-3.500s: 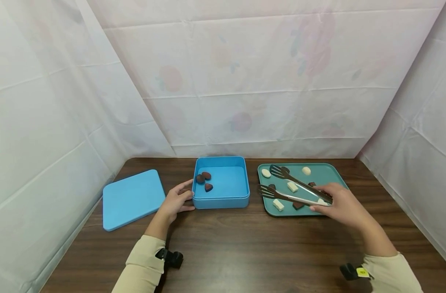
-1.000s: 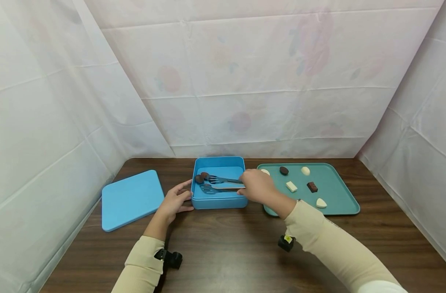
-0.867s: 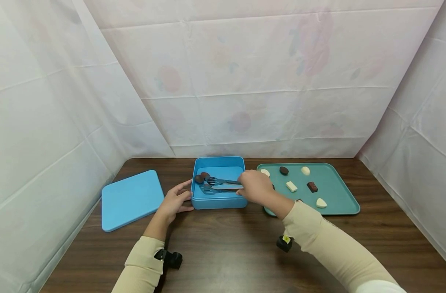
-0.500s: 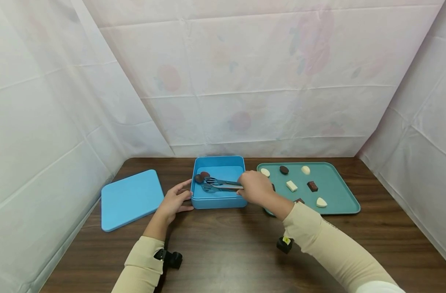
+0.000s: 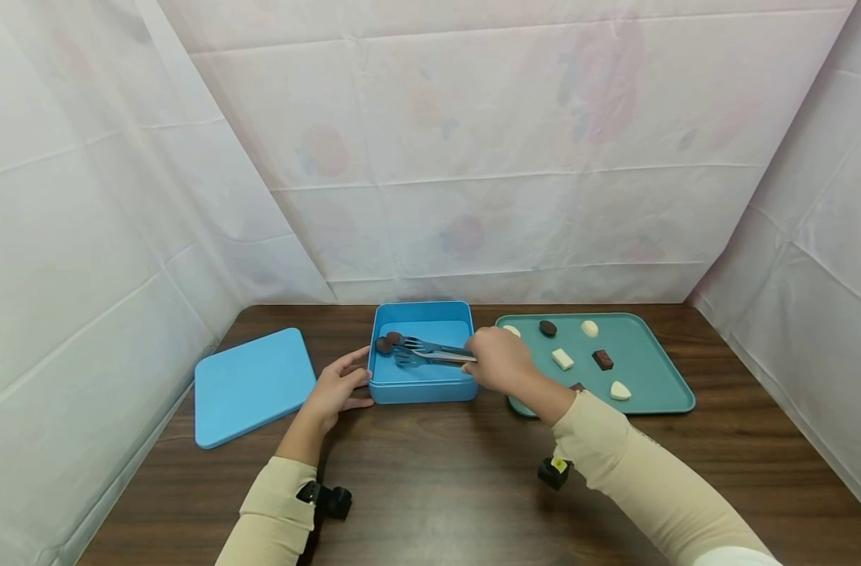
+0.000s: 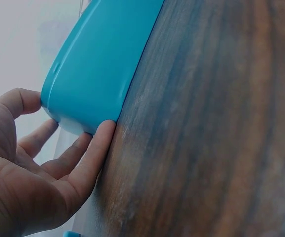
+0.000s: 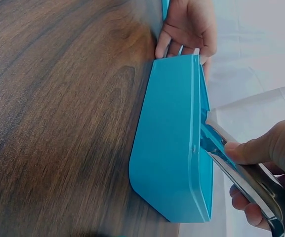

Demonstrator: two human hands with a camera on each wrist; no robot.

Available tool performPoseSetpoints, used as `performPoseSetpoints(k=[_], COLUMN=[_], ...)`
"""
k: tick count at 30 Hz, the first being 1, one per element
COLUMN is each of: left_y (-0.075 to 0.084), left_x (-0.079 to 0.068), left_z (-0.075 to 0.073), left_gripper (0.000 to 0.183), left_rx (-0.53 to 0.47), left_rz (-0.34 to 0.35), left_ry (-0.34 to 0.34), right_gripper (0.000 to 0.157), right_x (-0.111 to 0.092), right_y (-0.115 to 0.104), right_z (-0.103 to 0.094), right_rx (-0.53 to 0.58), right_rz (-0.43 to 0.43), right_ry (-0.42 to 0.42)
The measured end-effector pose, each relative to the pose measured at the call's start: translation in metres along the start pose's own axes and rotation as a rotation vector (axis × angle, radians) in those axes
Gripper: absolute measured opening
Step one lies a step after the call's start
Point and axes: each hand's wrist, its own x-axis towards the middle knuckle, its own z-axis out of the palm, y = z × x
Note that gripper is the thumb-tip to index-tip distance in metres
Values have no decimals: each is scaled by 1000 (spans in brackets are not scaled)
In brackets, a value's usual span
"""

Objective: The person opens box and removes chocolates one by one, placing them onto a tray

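Observation:
The blue box (image 5: 423, 392) stands mid-table with its top uncovered. My left hand (image 5: 336, 389) touches its left end, fingers spread and fairly straight; in the left wrist view the fingertips lie on the box's rounded corner. My right hand (image 5: 499, 360) grips metal tongs (image 5: 440, 353) with dark slotted ends, which reach down into the box. In the right wrist view the thumb presses one arm of the tongs (image 7: 251, 182). By the tong tips lie two brown chocolates, a round one (image 5: 384, 345) and an oval one (image 5: 395, 338). Whether anything sits between the tips is hard to see.
A green tray (image 5: 656, 393) at the right bears several chocolates, among them a white block (image 5: 562, 359), a brown block (image 5: 603, 360) and a white wedge (image 5: 619, 391). My right forearm covers part of it. A blue lid (image 5: 255, 387) lies at the left.
My right hand has carried the tongs leftward from over the tray into the box. The tong ends have come nearer each other. A brown wedge in the box is now hidden. My left hand stays put.

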Motion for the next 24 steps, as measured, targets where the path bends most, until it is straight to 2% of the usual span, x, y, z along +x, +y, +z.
performPoseSetpoints(k=[9,15,21,24], left_y=[-1,-2,-2,-2], left_x=[0,1,2,2], left_z=[-1,-2,-2,-2], left_gripper=[54,54,53,53], left_rx=[5,4,5,5], left_rz=[14,15,14,12], left_ry=[-4,-10,-13,-9], right_gripper=[22,26,15,20], right_x=[-3,-2,-1,0], right_y=[3,4,3,2], right_z=[-6,-12,-12,-9], right_rx=[-30,-15,-27,-14], right_rz=[-3,33,35,41], right_ry=[10,-7,-44,-38])
